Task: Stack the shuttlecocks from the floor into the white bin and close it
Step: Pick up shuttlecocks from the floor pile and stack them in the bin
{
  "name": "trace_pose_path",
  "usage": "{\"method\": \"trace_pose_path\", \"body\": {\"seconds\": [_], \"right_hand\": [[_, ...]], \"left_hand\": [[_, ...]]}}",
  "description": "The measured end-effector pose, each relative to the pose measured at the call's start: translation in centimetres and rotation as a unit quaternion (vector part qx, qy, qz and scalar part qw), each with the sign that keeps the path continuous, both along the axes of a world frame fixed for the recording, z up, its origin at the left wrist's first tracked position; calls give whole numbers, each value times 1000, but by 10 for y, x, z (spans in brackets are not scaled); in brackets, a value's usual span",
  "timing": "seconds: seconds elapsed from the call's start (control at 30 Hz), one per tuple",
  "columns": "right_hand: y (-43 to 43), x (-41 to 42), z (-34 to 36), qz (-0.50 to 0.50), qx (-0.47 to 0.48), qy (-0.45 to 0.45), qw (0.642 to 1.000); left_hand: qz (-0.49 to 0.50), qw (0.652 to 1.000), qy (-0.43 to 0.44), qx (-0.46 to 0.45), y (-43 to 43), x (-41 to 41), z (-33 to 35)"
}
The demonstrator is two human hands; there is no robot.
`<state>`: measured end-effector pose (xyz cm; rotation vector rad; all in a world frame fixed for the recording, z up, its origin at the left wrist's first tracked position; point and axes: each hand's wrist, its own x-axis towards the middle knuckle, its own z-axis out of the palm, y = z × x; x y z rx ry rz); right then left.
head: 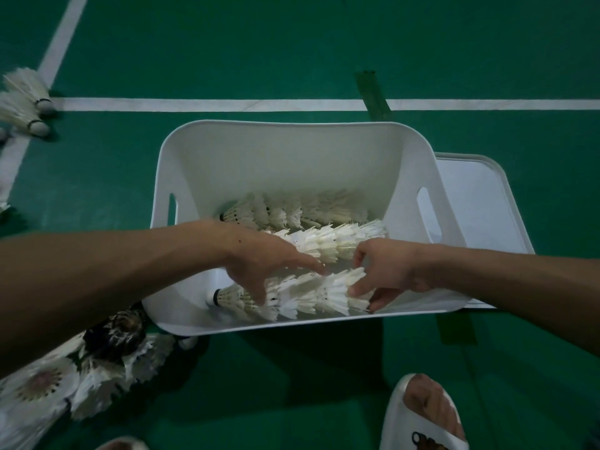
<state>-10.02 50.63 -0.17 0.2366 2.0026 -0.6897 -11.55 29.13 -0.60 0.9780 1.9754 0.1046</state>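
The white bin (279,151) stands open on the green floor. Three rows of nested shuttlecocks lie inside it: a far row (292,211), a middle row (328,240) and a near row (302,295). My left hand (259,264) reaches in from the left, its spread fingers touching the near row by its cork end. My right hand (383,271) comes in from the right and pinches the feathered end of that same row. The bin's white lid (480,203) lies flat on the floor just right of the bin.
Loose shuttlecocks lie in a heap (81,371) on the floor at lower left, and two more (27,102) sit at far left by the white court line (227,104). A foot in a white slipper (422,417) stands at the bottom right.
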Motion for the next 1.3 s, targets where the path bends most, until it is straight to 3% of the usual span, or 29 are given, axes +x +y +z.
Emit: {"method": "trace_pose_path", "body": {"seconds": [0.43,0.63,0.87,1.07,1.3], "right_hand": [[0,-4,-9,10,-2,-34,999],[0,-7,3,207,94,28,973],[-6,-11,38,251,128,86,956],[-38,-13,65,348,128,244,896],[-108,-29,103,381,101,361,845]], "left_hand": [[-34,997,61,-15,7,4,-16],[-15,998,64,10,7,1,-15],[85,993,58,52,-4,11,3],[145,948,281,38,-22,12,41],[200,906,372,2,-62,6,83]]}}
